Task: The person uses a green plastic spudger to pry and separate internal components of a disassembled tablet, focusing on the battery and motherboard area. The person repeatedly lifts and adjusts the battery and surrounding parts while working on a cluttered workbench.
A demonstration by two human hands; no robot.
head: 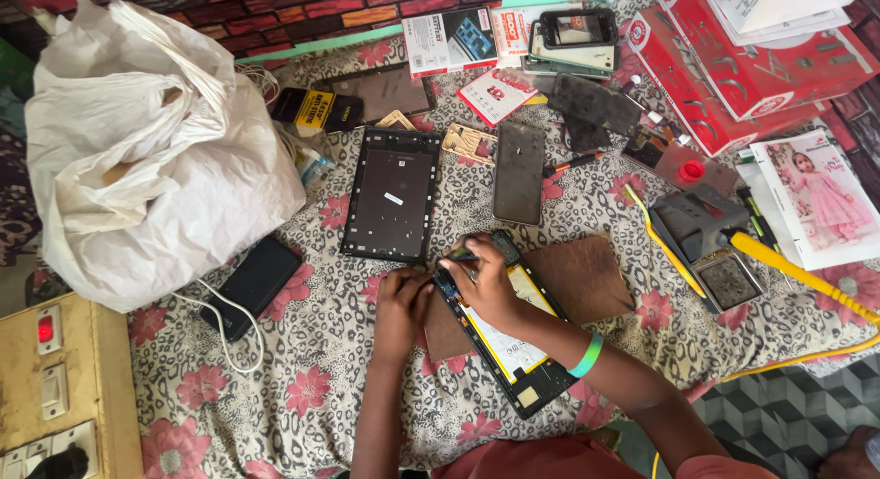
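Surface: floral, leopard-print cloth [312, 351] covers the table, littered with phone parts.
Opened tablet: the opened tablet [513, 337] lies slantwise on a brown mat [587, 277], insides showing.
Right hand: right hand [484, 282] presses down on the tablet's upper end, fingers curled on it.
Left hand: left hand [401, 303] closes against the tablet's top-left edge, just beside the right.
Nearby: black tablet frame [392, 195] sits above; white bag [147, 149] far left.

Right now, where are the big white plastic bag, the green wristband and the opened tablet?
big white plastic bag [147, 149], head view, crumpled middle.
green wristband [588, 355], head view, band's outer side.
opened black tablet [513, 346], head view, exposed inside.
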